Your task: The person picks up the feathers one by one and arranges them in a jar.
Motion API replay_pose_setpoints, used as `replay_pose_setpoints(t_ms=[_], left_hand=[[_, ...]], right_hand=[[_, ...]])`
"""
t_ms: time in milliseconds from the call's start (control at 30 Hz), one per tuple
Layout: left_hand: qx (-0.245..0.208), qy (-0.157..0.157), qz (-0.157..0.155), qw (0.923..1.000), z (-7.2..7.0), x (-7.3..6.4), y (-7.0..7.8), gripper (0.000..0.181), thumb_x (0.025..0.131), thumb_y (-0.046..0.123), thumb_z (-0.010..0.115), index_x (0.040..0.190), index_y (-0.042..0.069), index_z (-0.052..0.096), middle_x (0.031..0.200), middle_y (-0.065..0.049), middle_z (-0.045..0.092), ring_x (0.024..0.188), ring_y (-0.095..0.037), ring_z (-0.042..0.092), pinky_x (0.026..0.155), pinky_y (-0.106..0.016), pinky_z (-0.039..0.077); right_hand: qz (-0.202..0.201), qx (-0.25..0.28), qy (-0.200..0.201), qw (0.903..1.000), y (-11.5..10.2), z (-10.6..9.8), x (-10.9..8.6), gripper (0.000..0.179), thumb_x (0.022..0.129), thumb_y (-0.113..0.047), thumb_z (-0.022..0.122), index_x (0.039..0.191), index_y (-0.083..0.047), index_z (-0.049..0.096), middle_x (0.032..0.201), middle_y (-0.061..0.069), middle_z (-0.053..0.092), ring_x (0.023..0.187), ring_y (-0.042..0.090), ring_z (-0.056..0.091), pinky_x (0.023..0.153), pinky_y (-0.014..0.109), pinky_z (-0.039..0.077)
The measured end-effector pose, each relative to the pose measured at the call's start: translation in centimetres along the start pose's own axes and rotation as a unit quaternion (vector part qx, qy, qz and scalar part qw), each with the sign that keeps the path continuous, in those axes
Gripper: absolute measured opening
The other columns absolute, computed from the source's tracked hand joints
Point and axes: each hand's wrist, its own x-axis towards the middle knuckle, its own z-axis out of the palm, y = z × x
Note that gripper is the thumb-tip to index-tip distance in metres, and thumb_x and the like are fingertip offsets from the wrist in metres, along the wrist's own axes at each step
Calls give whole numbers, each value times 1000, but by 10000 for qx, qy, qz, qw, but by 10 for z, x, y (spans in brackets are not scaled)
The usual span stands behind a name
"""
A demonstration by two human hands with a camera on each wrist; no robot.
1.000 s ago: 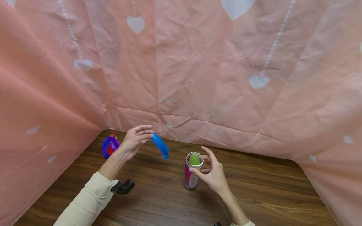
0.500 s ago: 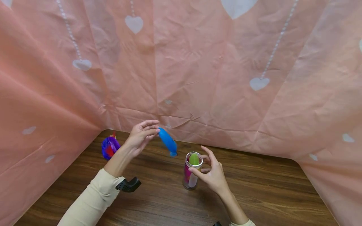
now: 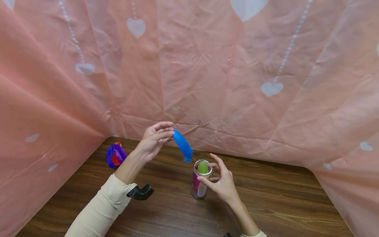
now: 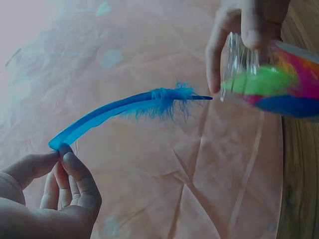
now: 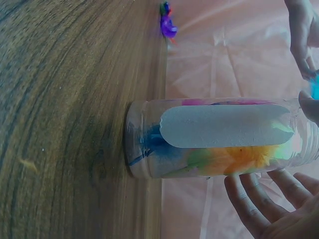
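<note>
My left hand pinches a blue feather by its vane tip between thumb and fingers, above the table. In the left wrist view the feather's bare quill end points at the jar's mouth, with its fluffy part just behind. The clear jar stands upright and lidless on the table. Inside it are several coloured feathers, among them a green one showing at the opening. Around the jar's upper part my right hand holds with thumb and fingers; a pale label faces the right wrist camera.
A purple, blue and red feather bunch lies at the table's far left. Pink cloth with white hearts encloses the back and sides of the brown wooden table.
My left hand has moved right and slightly up in the head view, bringing the blue feather's lower end close to the jar's mouth. The right hand and jar have stayed put.
</note>
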Motion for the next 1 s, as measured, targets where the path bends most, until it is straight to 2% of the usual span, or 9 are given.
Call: replay_pose_setpoints(t_ms=[333, 467, 600, 767, 1000], left_hand=[[-131, -190, 24, 9997, 12, 1, -8, 36, 98, -19, 49, 102, 9, 71, 86, -1, 71, 81, -11, 68, 79, -25, 60], [-168, -293, 2, 9994, 15, 1, -13, 33, 97, -18, 52, 103, 8, 71, 87, -2, 70, 82, -11, 68, 80, -26, 60], [-157, -285, -16, 9995, 20, 2, -16, 30, 95, -17, 58, 102, 9, 72, 87, -3, 69, 82, -12, 68, 80, -27, 60], [-11, -272, -95, 9996, 26, 4, -23, 33, 95, -19, 55, 101, 10, 71, 87, -3, 69, 81, -12, 67, 79, -26, 60], [333, -173, -215, 9991, 26, 6, -35, 22, 94, -16, 61, 111, -4, 66, 87, -3, 69, 80, -13, 67, 80, -28, 61]], right_hand=[[31, -6, 11, 10000, 1, 2, 2, 83, 77, -7, 92, 149, -9, 49, 111, 14, 73, 98, 34, 73, 69, 33, 64], [49, -24, 20, 10000, 1, 3, 1, 83, 78, -7, 92, 148, -8, 49, 111, 15, 73, 98, 34, 73, 69, 35, 64], [58, -42, 53, 10000, 0, 3, 1, 83, 77, -8, 92, 148, -9, 49, 112, 15, 74, 99, 33, 73, 69, 37, 64], [86, -50, 55, 9999, 0, 3, 2, 83, 77, -8, 92, 148, -9, 49, 113, 15, 74, 100, 34, 73, 69, 37, 64], [34, -18, 41, 10000, -1, 4, 0, 83, 78, -7, 92, 149, -8, 48, 114, 17, 74, 99, 34, 73, 69, 38, 64]])
